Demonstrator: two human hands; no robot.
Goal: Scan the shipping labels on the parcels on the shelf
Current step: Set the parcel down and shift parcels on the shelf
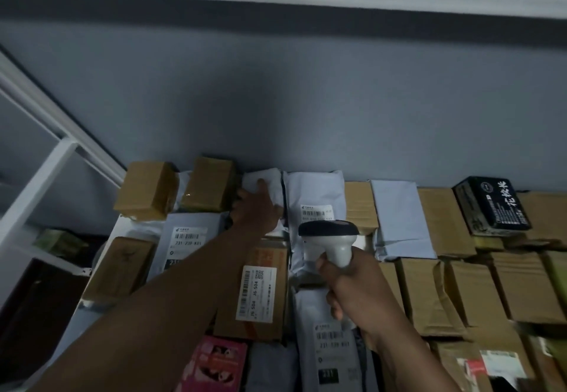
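1. The left hand (256, 207) reaches across the packed shelf, fingers resting on a white mailer (264, 181) against the wall.
2. The right hand (346, 281) grips a barcode scanner (329, 239), just beside a labelled grey parcel (316, 195).
3. A taped carton (260, 293) lies between the forearms.

Both forearms are bare to the frame's edge, and the left hand (256, 207) and right hand (357, 284) wear nothing.

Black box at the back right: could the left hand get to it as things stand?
Probably not easily: the left hand rests on a white mailer far left of the black box, with the right hand and scanner between.
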